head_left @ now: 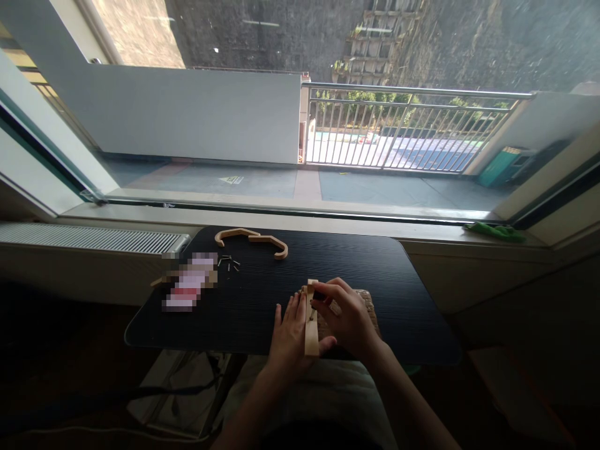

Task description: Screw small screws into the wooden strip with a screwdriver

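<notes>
A short pale wooden bar [312, 340] stands out lengthwise between my hands, against a brown woven piece [370, 306] lying at the table's near edge. My left hand [288, 337] grips the bar, its fingers stretched along the left side and the thumb showing on the right. In the fingers of my right hand [349, 312] is a small dark-handled screwdriver [319, 294]. Its metal shaft points down at the bar's face; the tip is too small to make out. My right hand covers part of the woven piece.
On the black table [253, 294] lie two curved wooden pieces [269, 239] at the back and several small screws [229, 262]. A blurred pinkish packet [190, 281] lies at the left. Behind are a radiator [94, 237], the window sill [281, 219] and a green cloth [497, 231].
</notes>
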Tool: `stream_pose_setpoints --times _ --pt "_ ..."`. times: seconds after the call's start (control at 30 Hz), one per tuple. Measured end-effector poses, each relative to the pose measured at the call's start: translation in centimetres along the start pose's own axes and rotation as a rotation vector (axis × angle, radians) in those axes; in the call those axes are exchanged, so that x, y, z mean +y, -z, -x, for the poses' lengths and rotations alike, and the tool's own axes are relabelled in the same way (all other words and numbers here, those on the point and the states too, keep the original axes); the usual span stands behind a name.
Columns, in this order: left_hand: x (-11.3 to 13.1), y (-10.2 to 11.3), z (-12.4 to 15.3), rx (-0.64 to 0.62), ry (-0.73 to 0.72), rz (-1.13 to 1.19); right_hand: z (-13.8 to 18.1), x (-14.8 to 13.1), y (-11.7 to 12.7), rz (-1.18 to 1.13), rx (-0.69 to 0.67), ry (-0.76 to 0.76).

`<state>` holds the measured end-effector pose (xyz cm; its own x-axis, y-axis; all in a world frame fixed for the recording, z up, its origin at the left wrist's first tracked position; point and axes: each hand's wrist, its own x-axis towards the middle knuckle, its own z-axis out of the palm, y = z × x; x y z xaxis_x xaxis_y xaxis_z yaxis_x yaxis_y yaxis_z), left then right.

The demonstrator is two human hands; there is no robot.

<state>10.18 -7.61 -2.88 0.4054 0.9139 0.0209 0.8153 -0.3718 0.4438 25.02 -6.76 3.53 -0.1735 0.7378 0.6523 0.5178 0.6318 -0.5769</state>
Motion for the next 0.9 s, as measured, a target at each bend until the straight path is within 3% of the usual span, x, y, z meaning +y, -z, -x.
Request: stream_pose_setpoints --times 0.33,0.53,0.67,0.9 --pt "0.0 -0.1 0.0 0.029 -0.025 -0.025 -1.6 -1.8 1.8 0.067 -0.166 0.066" --pt "0.0 -0.4 -0.1 0.036 -0.009 -0.023 -4.1 -2.6 3.6 0.219 -0.507 0.081" --pt "-0.1 -0.5 -0.1 0.043 -0.005 -0.031 -5.4 -2.9 4.4 0.37 -0.656 0.114" --pt "0.1 -0.3 -0.1 0.037 0.011 -0.044 -5.6 -2.6 4.8 0.424 -0.699 0.094"
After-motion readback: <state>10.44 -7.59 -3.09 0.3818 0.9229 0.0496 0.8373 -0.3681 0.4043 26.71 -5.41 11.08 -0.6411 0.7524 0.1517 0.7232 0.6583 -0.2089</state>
